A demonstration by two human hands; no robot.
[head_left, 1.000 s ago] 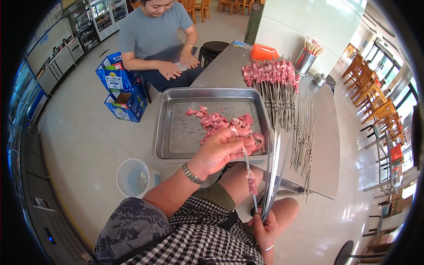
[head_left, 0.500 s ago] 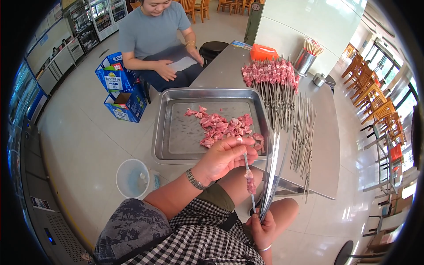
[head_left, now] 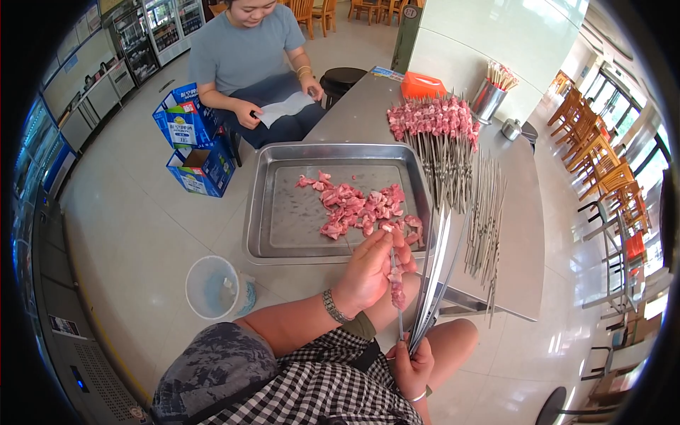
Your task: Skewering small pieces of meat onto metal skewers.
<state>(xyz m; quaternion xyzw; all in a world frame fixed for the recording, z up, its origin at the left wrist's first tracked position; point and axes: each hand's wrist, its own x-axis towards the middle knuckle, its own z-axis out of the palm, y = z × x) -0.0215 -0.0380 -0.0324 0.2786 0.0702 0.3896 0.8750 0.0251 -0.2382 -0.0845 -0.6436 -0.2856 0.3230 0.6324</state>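
My right hand is closed around the lower ends of several long flat metal skewers fanned upward, along with one skewer threaded with pieces of raw meat. At that skewer's upper end, the fingers of my left hand pinch a small piece of pale meat. Just beyond my left hand is a deep metal tray, with loose pink meat chunks lying in its middle and right part.
Loaded meat skewers and bare skewers lie on the metal table. Behind them stand an orange box and a stick-filled metal canister. A white bucket and blue cartons stand leftward; a seated person holds white sheeting.
My left hand has dropped slightly toward me along the skewer and turned. The seated person's hands have moved, spreading the white sheet over the lap.
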